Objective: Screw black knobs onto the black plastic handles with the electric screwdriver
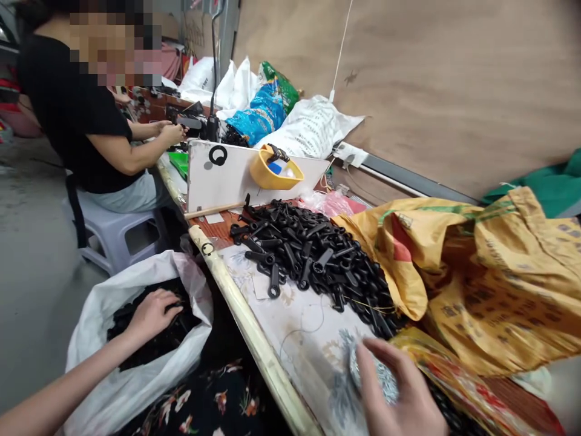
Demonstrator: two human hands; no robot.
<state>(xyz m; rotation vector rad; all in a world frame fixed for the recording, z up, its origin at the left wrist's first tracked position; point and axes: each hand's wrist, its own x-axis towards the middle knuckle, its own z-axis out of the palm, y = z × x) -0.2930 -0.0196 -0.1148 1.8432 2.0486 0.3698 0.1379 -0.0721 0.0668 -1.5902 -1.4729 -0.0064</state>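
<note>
Left hand [154,313] in white sack [136,387] of black parts, grip unclear; right hand [402,387] clenched on silver metal bits [374,378]. Risk: nudging heaped black plastic clips [313,260] could spill them off tabletop [290,345].

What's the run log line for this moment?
left hand: in white plastic bag of black plastic parts | right hand: on clump of silver metal pieces | beside: pile of black plastic parts on table | nearby: seated person

Even, fairly bright indoor light, source not in view, soft faint shadows and no harsh glare, wide-angle bending toward the frame edges seen along the bamboo table edge [254,339], slight softness on the right hand [399,390] near the lens
</note>
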